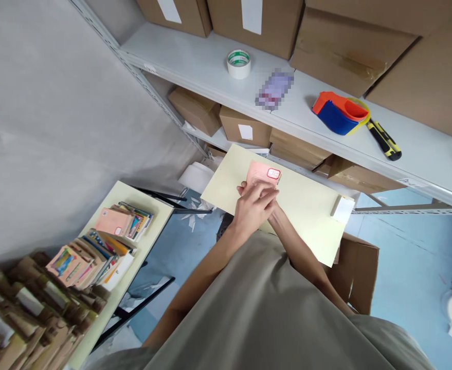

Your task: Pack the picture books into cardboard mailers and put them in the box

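Note:
A pink booklet (262, 173) with a red-framed white label is at the far side of the pale yellow tabletop (303, 216). Both hands overlap at its near edge. My left hand (251, 205) lies on top, its fingers stretched to the right across my right hand. Beneath it, my right hand (272, 206) is mostly covered; a few fingertips show by the booklet's left edge. The overlap hides whether the right fingers grip the booklet. A small white box (342, 209) stands at the tabletop's right end.
On the shelf (210, 61) ahead are a tape roll (238, 64), a blurred-out purple item (275, 90), an orange-and-blue tape dispenser (339, 113) and a utility knife (383, 139). Cardboard boxes (254, 25) line it. Stacked booklets (112, 222) cover the left table; an open carton (359, 267) stands right.

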`<state>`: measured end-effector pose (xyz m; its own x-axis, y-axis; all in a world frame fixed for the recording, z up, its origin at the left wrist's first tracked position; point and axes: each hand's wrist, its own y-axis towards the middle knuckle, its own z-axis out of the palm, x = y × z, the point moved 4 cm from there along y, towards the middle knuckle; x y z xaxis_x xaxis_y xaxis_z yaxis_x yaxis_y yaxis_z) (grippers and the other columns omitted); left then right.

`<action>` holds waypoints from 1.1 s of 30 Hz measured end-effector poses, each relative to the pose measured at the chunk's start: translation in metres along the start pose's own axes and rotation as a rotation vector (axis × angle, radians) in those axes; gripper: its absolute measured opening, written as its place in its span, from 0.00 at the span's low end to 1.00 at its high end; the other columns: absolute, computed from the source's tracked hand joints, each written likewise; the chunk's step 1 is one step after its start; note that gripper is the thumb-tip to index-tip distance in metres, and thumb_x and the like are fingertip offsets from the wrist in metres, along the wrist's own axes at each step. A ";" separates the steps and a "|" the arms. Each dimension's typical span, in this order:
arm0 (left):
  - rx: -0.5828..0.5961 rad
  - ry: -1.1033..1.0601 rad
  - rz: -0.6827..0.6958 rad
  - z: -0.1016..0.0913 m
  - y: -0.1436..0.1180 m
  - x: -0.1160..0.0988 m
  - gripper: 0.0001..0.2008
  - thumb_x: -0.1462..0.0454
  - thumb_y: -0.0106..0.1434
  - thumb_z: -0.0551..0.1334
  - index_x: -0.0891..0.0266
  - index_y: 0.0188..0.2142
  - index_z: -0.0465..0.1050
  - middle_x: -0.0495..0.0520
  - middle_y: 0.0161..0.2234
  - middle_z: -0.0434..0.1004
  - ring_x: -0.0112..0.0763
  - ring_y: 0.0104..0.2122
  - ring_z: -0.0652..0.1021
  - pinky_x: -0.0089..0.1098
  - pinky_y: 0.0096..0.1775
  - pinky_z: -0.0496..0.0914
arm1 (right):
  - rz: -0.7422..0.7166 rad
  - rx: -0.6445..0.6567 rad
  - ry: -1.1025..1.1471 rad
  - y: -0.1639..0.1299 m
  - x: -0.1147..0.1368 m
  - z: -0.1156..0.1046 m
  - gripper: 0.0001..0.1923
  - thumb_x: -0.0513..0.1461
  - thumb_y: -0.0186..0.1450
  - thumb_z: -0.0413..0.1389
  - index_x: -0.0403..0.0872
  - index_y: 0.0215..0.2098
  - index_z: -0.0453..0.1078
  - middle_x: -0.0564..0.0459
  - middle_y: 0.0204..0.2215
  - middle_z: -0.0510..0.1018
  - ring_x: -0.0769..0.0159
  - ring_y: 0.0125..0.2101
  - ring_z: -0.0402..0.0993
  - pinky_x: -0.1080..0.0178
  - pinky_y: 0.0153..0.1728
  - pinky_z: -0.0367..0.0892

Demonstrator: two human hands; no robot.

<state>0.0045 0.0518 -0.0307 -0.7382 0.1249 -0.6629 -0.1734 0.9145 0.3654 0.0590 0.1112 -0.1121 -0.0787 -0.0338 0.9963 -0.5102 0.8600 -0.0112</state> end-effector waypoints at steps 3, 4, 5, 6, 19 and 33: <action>-0.026 0.008 0.002 0.006 -0.004 -0.003 0.19 0.72 0.69 0.68 0.49 0.53 0.90 0.56 0.54 0.87 0.43 0.55 0.86 0.38 0.55 0.81 | 0.181 -0.014 0.142 -0.007 -0.007 0.000 0.25 0.64 0.73 0.65 0.56 0.51 0.86 0.37 0.49 0.88 0.42 0.60 0.85 0.47 0.53 0.87; -0.050 -0.020 0.003 0.003 -0.005 -0.004 0.19 0.72 0.70 0.68 0.49 0.53 0.89 0.56 0.54 0.87 0.42 0.54 0.87 0.37 0.55 0.81 | 0.245 0.010 0.262 -0.006 -0.010 -0.001 0.23 0.64 0.70 0.68 0.57 0.47 0.85 0.39 0.45 0.89 0.44 0.56 0.87 0.48 0.50 0.88; -0.082 -0.057 0.004 -0.002 -0.005 -0.004 0.18 0.72 0.70 0.68 0.49 0.53 0.89 0.55 0.54 0.87 0.40 0.54 0.87 0.36 0.55 0.81 | 0.298 0.038 0.396 -0.003 -0.014 -0.002 0.22 0.63 0.66 0.72 0.57 0.41 0.84 0.43 0.39 0.88 0.46 0.49 0.89 0.49 0.46 0.88; -0.119 -0.101 -0.002 -0.008 -0.005 -0.003 0.18 0.71 0.71 0.68 0.49 0.53 0.89 0.54 0.54 0.87 0.38 0.54 0.87 0.35 0.55 0.81 | 0.337 0.063 0.521 0.000 -0.018 -0.004 0.22 0.62 0.61 0.75 0.56 0.36 0.82 0.46 0.34 0.87 0.49 0.43 0.88 0.51 0.43 0.88; -0.226 -1.126 -0.891 0.027 -0.027 0.137 0.22 0.51 0.58 0.80 0.59 0.48 0.84 0.59 0.49 0.89 0.49 0.56 0.86 0.47 0.61 0.79 | -0.039 0.042 0.238 0.000 0.023 -0.026 0.10 0.50 0.67 0.76 0.57 0.41 0.89 0.55 0.37 0.88 0.62 0.35 0.83 0.57 0.43 0.79; -0.244 -1.104 -1.153 0.034 -0.075 0.197 0.24 0.56 0.54 0.79 0.55 0.51 0.87 0.56 0.52 0.90 0.46 0.59 0.84 0.42 0.63 0.74 | 0.328 -0.137 0.215 0.011 -0.070 -0.013 0.26 0.62 0.58 0.74 0.51 0.37 0.81 0.49 0.36 0.88 0.54 0.39 0.85 0.55 0.39 0.80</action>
<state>-0.1056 0.0207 -0.2108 0.6388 -0.2501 -0.7276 -0.4495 0.6462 -0.6167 0.0698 0.1298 -0.1808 -0.0299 0.3477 0.9371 -0.3682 0.8678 -0.3337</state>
